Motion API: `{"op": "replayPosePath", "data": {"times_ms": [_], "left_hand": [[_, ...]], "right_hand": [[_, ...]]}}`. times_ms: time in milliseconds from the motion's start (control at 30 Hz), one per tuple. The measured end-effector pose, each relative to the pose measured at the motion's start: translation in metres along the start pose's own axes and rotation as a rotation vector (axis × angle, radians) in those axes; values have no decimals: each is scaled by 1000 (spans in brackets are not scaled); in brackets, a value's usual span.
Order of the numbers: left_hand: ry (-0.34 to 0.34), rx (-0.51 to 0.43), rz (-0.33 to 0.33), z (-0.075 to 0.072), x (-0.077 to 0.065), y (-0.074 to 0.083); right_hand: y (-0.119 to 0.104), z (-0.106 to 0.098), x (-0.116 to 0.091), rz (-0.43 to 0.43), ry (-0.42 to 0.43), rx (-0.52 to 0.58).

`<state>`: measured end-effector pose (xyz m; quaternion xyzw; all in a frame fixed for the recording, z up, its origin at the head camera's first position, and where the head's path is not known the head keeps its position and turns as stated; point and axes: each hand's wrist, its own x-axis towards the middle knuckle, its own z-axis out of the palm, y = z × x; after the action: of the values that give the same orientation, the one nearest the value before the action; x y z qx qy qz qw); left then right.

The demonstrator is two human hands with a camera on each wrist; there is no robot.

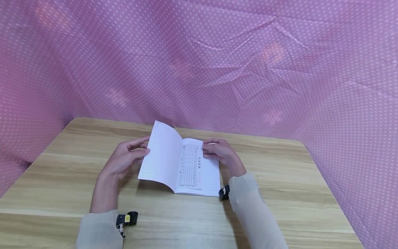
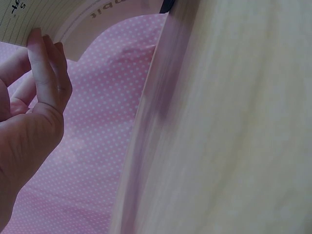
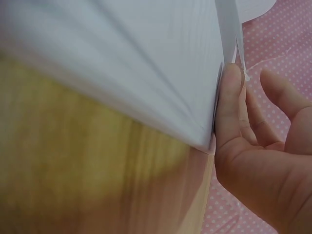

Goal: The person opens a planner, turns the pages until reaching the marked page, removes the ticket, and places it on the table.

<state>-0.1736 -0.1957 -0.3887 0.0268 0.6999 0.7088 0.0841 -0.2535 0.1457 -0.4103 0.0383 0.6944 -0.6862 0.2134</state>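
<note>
An open notebook [image 1: 214,176] lies on the table, its left leaf [image 1: 161,152] raised and bowed. My left hand [image 1: 122,157] grips that leaf at its outer edge, thumb on the inner face and fingers behind. In the left wrist view, the left fingers [image 2: 41,63] meet the underside, which carries lines and lettering. A white printed slip [image 1: 189,166] with a ruled grid rests on the right page. My right hand [image 1: 222,152] reaches in from the right, fingertips at the slip's upper right edge. In the right wrist view, its thumb stands apart from the fingers [image 3: 228,102] beside the paper.
The wood-grain table [image 1: 280,197] spreads around the notebook. A pink dotted cloth [image 1: 217,69] hangs behind the table's far edge and along both sides. Small dark cameras sit at both wrists, the right one [image 1: 224,192] close to the notebook's lower right corner.
</note>
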Motion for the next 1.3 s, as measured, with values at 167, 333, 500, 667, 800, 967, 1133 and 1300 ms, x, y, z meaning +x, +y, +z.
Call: {"op": "replayPosePath", "data": {"times_ms": [167,333,500,667,800,967,1133,1300], "left_hand": [[4,-3,-3,1,0,0],[1,4,5,0,0,-1],[-1,9,15,-1,-1,-3],[9,24,21,-1,-1,-3],[6,31,20,0,0,0],[4,36,16,0,-1,0],[4,24,13,1,0,-1],[4,22,14,1,0,-1]], "right_hand": [[-1,0,-2,1,-13,-4],[0,0,-1,-2,-34,-12],[2,1,0,4,-61,-18],[1,3,0,2,-86,-39],[-3,4,0,4,-76,-59],[-5,8,1,11,-62,-81],[-5,9,3,13,-40,-95],[-5,8,2,-2,-23,-92]]}}
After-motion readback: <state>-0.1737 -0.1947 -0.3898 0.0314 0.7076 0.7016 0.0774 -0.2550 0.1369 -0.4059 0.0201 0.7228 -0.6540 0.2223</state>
